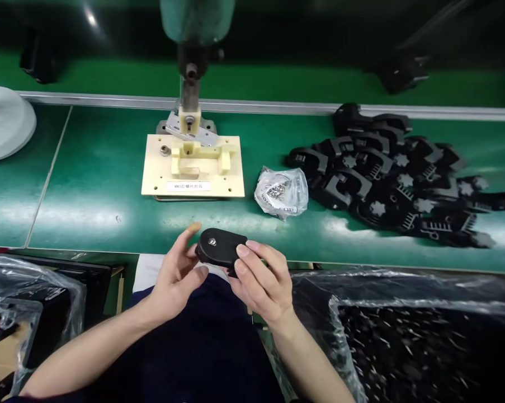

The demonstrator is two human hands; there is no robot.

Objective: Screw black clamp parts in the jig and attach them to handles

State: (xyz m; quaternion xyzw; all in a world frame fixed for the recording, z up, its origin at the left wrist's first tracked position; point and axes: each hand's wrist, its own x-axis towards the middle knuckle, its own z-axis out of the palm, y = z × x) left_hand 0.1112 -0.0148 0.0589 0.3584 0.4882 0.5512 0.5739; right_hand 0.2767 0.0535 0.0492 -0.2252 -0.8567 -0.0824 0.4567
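Above the table's front edge, my right hand (263,277) grips a black plastic housing (222,246) by its right end, fingers on top. The housing has one rounded end and a small silvery emblem or screw near it. My left hand (177,274) is at that rounded end, thumb and index finger spread apart. Some of its fingertips are partly hidden behind the housing, so I cannot tell how firmly they touch it. Beyond my hands is a cream fixture plate (151,173) with raised yellow blocks and a label, under a press head (191,95).
A clear plastic bag (296,193) of small metal screws lies right of the fixture. Several black plastic parts (378,173) are heaped farther right. White discs (4,126) sit at the far left. Plastic-lined bins flank my body, the right bin (403,347) holding dark parts.
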